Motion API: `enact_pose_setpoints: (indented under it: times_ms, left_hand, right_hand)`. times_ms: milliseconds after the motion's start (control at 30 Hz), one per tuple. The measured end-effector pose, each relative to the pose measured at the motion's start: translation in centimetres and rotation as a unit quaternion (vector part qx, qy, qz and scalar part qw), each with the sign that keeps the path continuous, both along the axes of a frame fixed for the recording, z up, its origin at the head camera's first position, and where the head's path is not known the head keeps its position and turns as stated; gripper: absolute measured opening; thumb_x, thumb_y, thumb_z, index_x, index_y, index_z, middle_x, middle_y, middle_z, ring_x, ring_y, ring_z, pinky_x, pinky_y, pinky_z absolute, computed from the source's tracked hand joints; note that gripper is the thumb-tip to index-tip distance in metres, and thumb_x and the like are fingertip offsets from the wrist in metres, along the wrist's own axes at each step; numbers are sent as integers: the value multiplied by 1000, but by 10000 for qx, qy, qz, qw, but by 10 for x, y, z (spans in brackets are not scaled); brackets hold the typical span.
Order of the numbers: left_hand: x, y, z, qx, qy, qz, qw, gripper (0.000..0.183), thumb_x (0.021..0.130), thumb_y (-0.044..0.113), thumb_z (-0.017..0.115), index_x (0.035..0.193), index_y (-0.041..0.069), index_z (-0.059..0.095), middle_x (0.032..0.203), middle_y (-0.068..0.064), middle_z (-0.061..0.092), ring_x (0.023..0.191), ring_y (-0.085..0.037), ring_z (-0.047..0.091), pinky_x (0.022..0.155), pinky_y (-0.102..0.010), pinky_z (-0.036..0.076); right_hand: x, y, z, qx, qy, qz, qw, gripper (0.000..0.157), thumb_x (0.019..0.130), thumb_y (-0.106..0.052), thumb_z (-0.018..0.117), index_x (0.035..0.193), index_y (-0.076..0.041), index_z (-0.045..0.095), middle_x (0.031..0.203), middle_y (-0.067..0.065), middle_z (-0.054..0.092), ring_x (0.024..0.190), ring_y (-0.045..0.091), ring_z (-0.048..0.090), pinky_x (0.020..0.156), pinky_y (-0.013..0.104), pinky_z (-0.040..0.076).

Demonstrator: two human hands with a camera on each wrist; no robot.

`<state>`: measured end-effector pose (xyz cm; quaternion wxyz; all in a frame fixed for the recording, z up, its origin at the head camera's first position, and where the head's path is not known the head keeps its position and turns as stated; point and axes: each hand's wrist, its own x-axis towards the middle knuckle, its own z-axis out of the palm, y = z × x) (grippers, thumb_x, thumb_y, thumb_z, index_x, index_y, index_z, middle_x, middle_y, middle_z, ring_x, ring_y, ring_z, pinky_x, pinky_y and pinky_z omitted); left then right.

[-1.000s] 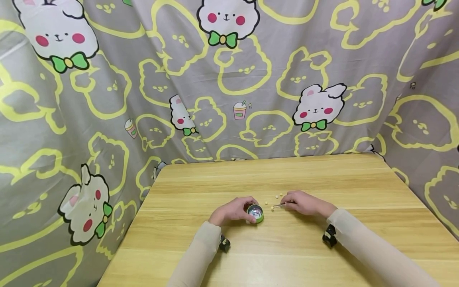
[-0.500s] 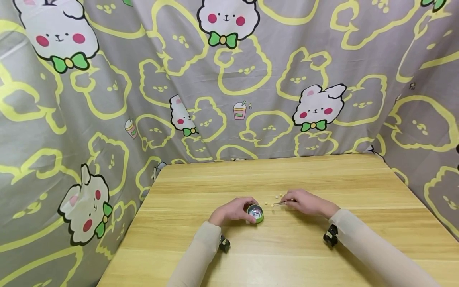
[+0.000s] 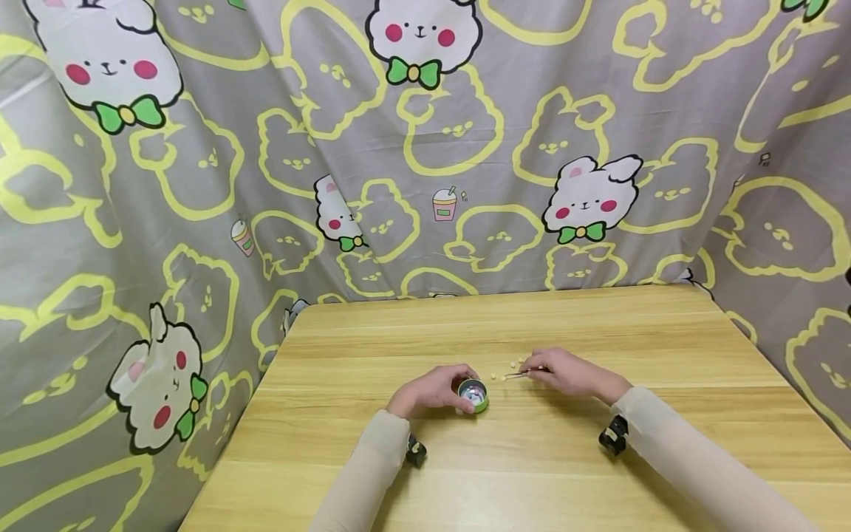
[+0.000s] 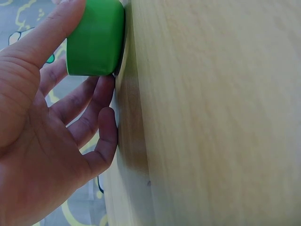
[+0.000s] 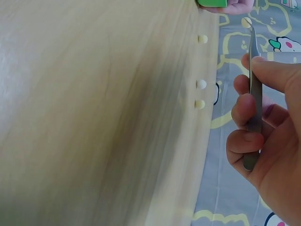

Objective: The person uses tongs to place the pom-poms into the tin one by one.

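My left hand (image 3: pixel 435 388) holds a small round green tin (image 3: pixel 473 406), thumb on the near side and fingers curled behind. In the left wrist view the tin's plain green wall (image 4: pixel 96 37) stands against the wooden tabletop. Something shiny and pale shows inside it from the head view. To the right, my right hand (image 3: pixel 561 372) grips metal tweezers (image 5: pixel 254 103) between thumb and fingers. At their bent tips is a small pale-yellow ball (image 5: pixel 246 22), seen off the tabletop in the right wrist view. Beneath lie a yellowish ball (image 5: pixel 202 39), a whiter ball (image 5: pixel 201 84) and another yellowish ball (image 5: pixel 199 104).
The wooden table (image 3: pixel 319 458) reaches back to a grey patterned curtain (image 3: pixel 439 244), which also hangs along the left and right sides. A black wrist camera (image 3: pixel 416 451) sits below the left wrist, and another black camera (image 3: pixel 613 436) below the right.
My right hand has shifted slightly up and away, and the tweezers with the ball at their tips moved with it. The left hand and the green tin have stayed put.
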<state>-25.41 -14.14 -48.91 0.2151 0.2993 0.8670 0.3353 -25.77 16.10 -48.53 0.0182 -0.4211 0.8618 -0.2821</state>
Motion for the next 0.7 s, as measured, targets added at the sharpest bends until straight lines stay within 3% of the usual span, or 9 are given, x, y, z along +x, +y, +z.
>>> enact_pose_setpoints:
  times_ms: [367, 700]
  left_hand:
    - [0, 0, 0, -11, -20, 14, 10000, 45, 76, 26, 80, 114, 19, 57, 101, 8, 60, 93, -6, 55, 86, -24, 42]
    - [-1, 0, -1, -21, -17, 10, 10000, 44, 77, 26, 80, 114, 20, 57, 101, 8, 60, 93, -6, 55, 85, -24, 43]
  right_hand:
    - [4, -7, 8, -89, 300, 178, 9994, 20, 95, -10, 56, 110, -9, 68, 96, -6, 60, 82, 5, 54, 71, 29, 47]
    - [8, -16, 14, -123, 317, 289, 9990, 18, 95, -10, 56, 108, -13, 69, 94, -9, 60, 80, 5, 53, 70, 28, 46]
